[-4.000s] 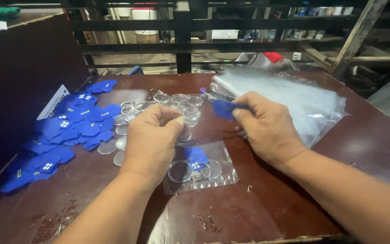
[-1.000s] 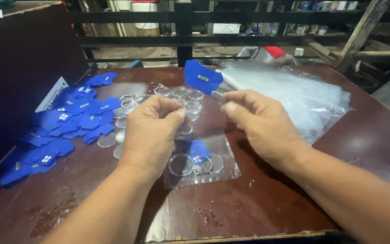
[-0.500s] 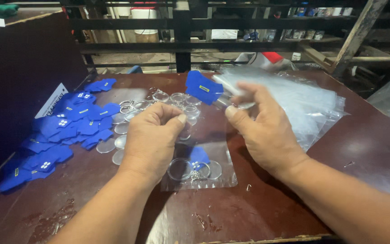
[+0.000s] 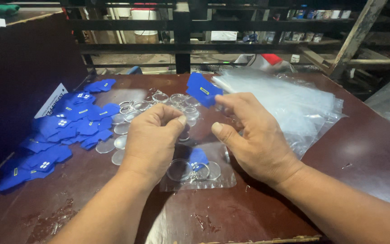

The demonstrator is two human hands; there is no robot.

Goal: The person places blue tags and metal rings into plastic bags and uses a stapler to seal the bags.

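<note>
- Blue felt piece (image 4: pixel 202 89), shaped a bit like a tiny shirt, sits up in the air above the middle of the brown table (image 4: pixel 348 149). The right hand (image 4: pixel 253 138) pinches it between fingertips, with the thumb stuck out to the side.
- Left hand (image 4: pixel 152 138) is curled closed, thumb and fingers pressed together. It may pinch something small and clear, but I cannot tell what.
- Both hands are close together, just apart.
- Under the hands lies a small clear bag (image 4: pixel 197 169) on the table. Inside it are round clear discs and one more blue bit.
- Past the left hand is a bunch of clear round discs with metal rings (image 4: pixel 159 104).
- On the left side of the table is a big pile of blue felt pieces (image 4: pixel 64 131). A white card (image 4: pixel 53 100) pokes out behind it.
- On the right side is a stack of clear plastic bags (image 4: pixel 285 104), near the right hand.
</note>
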